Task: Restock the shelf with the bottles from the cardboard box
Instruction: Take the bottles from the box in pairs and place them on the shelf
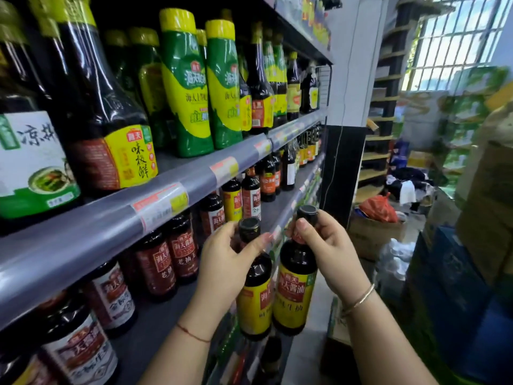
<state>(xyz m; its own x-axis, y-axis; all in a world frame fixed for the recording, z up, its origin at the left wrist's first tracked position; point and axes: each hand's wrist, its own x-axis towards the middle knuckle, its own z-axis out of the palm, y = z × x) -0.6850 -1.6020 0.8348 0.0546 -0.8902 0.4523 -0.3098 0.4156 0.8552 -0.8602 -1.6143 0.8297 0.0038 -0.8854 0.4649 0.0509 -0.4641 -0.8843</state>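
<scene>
My left hand (224, 262) grips the neck of a dark soy sauce bottle with a yellow label (254, 298). My right hand (327, 245) holds a second, matching yellow-label bottle (294, 290) by its neck, just below the black cap. Both bottles hang upright side by side in the air, in front of the edge of the middle shelf (155, 323). That shelf carries dark bottles with red labels (166, 262) at its back and has bare grey board in front of them. The cardboard box the bottles come from cannot be made out for sure.
The upper shelf (111, 218) holds large dark and green-yellow bottles (183, 87). More small bottles (249, 195) stand further along the middle shelf. Cardboard boxes (372, 234), a red bag (379, 208) and stacked goods crowd the floor at right, under a barred window (458, 37).
</scene>
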